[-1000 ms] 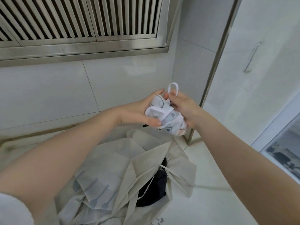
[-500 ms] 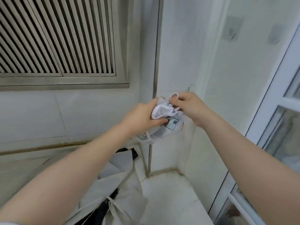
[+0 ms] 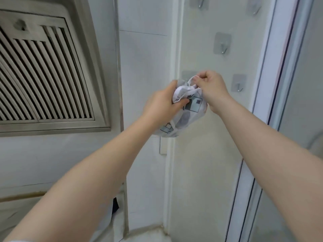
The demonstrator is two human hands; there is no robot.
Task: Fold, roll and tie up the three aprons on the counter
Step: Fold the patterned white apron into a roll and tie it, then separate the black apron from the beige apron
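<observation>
A rolled, tied white apron with grey square prints is held up in front of the wall, at centre. My left hand grips its left side, fingers curled around the bundle. My right hand pinches the white strap loop at the top of the bundle, right by a clear adhesive hook plate that the hands mostly hide. A sliver of dark and pale fabric shows low down behind my left forearm; the other aprons on the counter are out of sight.
Several clear adhesive wall hooks sit on the wall panel, one above my hands and one to the right. A metal slatted vent fills the left. A white door frame runs down the right. The counter corner is at the bottom.
Both hands have raised the apron bundle up and to the right toward the wall hooks. The view has tilted up, so the aprons on the counter have dropped out of sight.
</observation>
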